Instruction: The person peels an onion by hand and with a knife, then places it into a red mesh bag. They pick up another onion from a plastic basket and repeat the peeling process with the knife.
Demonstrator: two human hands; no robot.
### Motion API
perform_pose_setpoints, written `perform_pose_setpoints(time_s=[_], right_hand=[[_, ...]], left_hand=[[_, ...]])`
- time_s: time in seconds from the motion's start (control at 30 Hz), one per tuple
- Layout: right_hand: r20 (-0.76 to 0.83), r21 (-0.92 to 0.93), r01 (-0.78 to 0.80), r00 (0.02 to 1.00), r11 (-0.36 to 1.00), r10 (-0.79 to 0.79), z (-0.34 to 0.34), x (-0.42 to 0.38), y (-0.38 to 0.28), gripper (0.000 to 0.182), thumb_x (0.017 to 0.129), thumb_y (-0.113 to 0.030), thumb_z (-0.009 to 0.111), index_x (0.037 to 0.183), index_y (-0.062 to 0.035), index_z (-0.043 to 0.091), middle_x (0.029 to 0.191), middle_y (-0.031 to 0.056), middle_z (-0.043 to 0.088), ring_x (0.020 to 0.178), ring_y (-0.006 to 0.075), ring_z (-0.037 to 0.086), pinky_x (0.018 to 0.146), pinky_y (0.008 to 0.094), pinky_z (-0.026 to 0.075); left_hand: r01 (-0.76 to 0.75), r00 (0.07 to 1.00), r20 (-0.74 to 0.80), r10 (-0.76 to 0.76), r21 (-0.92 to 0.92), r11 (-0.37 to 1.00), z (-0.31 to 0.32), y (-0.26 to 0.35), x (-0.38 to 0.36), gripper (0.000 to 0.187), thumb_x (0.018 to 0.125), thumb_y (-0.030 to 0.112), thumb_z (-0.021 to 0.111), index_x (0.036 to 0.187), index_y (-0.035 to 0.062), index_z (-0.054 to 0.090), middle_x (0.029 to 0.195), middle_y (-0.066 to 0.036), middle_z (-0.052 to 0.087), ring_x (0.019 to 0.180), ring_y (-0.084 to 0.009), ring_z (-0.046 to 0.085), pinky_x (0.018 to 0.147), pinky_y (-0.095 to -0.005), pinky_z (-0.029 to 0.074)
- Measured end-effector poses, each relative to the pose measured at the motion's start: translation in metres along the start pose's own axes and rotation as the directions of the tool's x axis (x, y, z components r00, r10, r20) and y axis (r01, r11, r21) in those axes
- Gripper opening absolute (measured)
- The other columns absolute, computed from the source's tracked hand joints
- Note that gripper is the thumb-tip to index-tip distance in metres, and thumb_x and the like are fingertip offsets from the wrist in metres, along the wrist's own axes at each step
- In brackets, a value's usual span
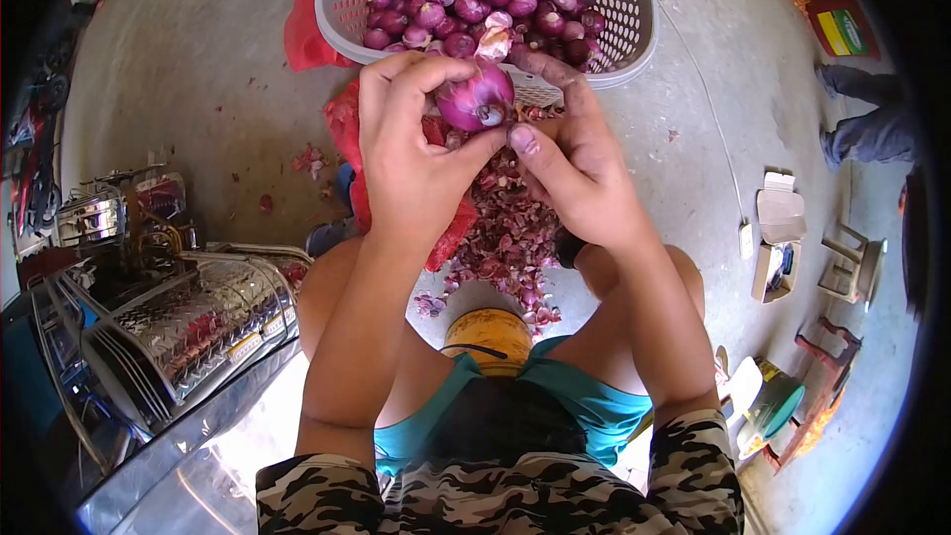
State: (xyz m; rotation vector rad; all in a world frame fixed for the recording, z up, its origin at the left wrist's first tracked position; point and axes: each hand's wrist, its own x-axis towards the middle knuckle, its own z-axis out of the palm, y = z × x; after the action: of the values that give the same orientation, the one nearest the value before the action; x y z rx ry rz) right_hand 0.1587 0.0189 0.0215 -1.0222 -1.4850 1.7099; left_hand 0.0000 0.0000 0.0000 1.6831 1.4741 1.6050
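Holding onion in curled left hand, pale end tipped toward half-open right hand close beside, can't tell if pinching anything, before basket.

I get a grey concrete floor across most of my feed. To the right I see a small wooden stool. On the left, light glints off chrome-railed metalwork; from here I can't make out what it belongs to.
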Motion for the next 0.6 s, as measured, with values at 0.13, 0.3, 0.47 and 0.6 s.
perform_pose_setpoints(time_s=[0.13,0.3,0.47,0.6], right_hand=[[-0.081,0.026,0.102,0.992,0.994,-0.1,0.006,0.008,0.009,0.035,0.092,-0.015,0.056,0.117,0.0014,0.039,0.102,0.0106,0.057,0.084,0.0107,0.059,0.074,0.0255,0.047],[-0.064,0.138,0.111,0.993,0.984,-0.103,0.001,0.01,0.009,0.026,0.093,-0.015,0.054,0.111,-0.0007,0.041,0.082,0.0044,0.056,0.067,0.007,0.054,0.06,0.0219,0.044],[-0.106,0.253,0.093,0.992,0.963,-0.068,-0.002,0.01,0.004,0.023,0.094,-0.018,0.054,0.107,-0.0029,0.042,0.061,-0.0024,0.049,0.05,0.002,0.038,0.044,0.0188,0.03],[-0.185,0.165,0.132,0.978,0.978,-0.1,-0.007,0.013,0.008,0.031,0.094,-0.019,0.054,0.115,-0.0018,0.039,0.062,-0.0009,0.051,0.05,0.0028,0.04,0.044,0.019,0.031]], left_hand=[[0.008,1.0,0.019,-0.006,-0.125,0.992,-0.006,0.002,0.002,0.059,0.054,-0.005,0.082,0.106,0.005,0.056,0.112,-0.009,0.042,0.101,-0.0205,0.053,0.083,-0.0321,0.053],[-0.01,0.998,0.061,0.027,-0.271,0.963,-0.005,0.001,0.004,0.061,0.059,-0.013,0.076,0.112,-0.0001,0.048,0.113,-0.009,0.046,0.105,-0.0187,0.052,0.091,-0.0323,0.049],[0.135,0.99,0.095,-0.1,-0.508,0.851,-0.006,0.006,0.005,0.062,0.063,-0.014,0.072,0.116,0.0003,0.045,0.116,-0.009,0.045,0.106,-0.0173,0.051,0.09,-0.0309,0.049],[0.176,0.984,0.068,-0.167,-0.566,0.805,-0.007,0.008,0.006,0.062,0.064,-0.015,0.07,0.117,0.0003,0.043,0.115,-0.009,0.048,0.108,-0.0167,0.051,0.09,-0.0307,0.048]])
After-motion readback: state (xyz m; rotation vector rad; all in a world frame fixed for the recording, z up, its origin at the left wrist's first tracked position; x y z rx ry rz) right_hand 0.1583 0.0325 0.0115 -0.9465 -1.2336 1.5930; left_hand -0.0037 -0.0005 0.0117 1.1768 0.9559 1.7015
